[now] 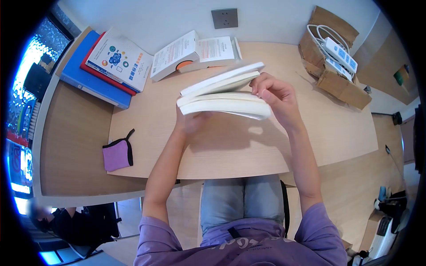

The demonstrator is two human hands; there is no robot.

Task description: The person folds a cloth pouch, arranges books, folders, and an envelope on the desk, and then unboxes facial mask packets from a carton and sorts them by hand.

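A thick white-paged book [224, 101] is held up above the desk, partly opened, its page edges facing me. My left hand [191, 119] grips its left end from below; most of those fingers are hidden behind the book and slightly blurred. At the right end, my right hand [277, 96] has its fingers curled at the page edges, thumb and fingertips pinching some pages near the gap between the two page blocks. The book's cover cannot be read from here.
On the wooden desk [328, 142] lie a purple pouch [117, 155], a blue binder [95, 91] under a white book [120, 62], and white boxes [175, 55] by the wall. A cardboard box [315, 62] holds a power strip [341, 55]. Another person [75, 224] sits at lower left.
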